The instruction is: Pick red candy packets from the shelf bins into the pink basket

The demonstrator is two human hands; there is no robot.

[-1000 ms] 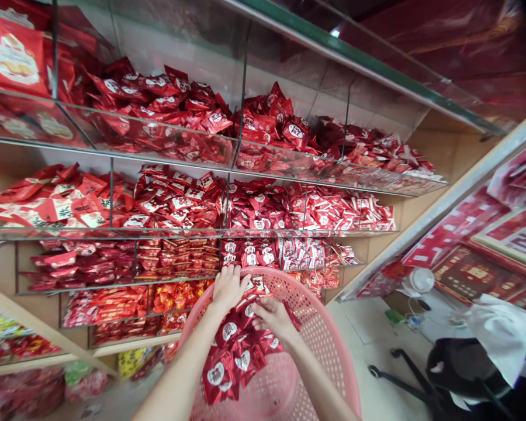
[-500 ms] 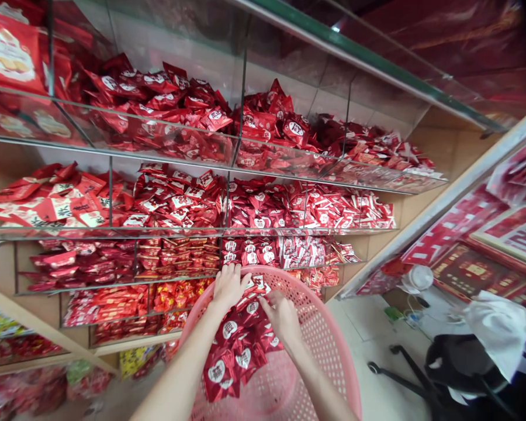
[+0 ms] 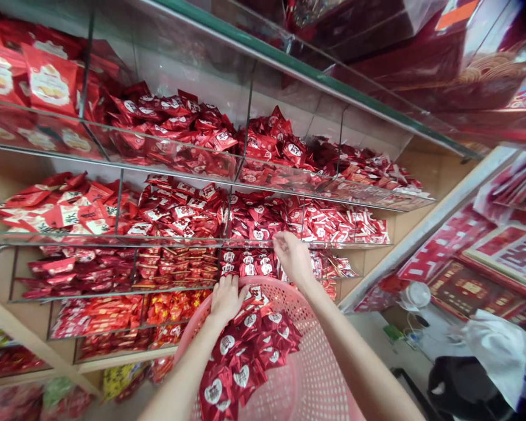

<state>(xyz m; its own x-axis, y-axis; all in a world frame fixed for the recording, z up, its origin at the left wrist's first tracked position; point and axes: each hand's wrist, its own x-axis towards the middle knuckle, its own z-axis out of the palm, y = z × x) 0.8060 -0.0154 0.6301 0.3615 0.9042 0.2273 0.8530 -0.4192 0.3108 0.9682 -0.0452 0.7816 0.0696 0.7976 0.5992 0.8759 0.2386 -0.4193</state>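
Observation:
A pink perforated basket (image 3: pixel 315 374) sits in front of me and holds a heap of dark red packets (image 3: pixel 245 356) printed with white round marks. My left hand (image 3: pixel 226 297) rests palm down at the far rim of the basket, its fingers curled over the rim and the top packets. Above the basket my right hand (image 3: pixel 293 257) reaches up to the glass front edge of a shelf bin full of red packets (image 3: pixel 263 216). Its fingers are bent at that edge, and I cannot make out anything in them.
Glass shelves (image 3: pixel 166 169) with dividers rise in several tiers, each bin piled with red sweets packets. Larger red bags (image 3: pixel 48 88) stand top left. A wooden frame edge (image 3: pixel 425 228) slopes down to the right. A white cloth (image 3: pixel 499 351) and a black object lie at bottom right.
My right hand has left the packets in the basket and risen to the shelf edge above. My left hand stays at the basket's far rim. The view has tilted slightly.

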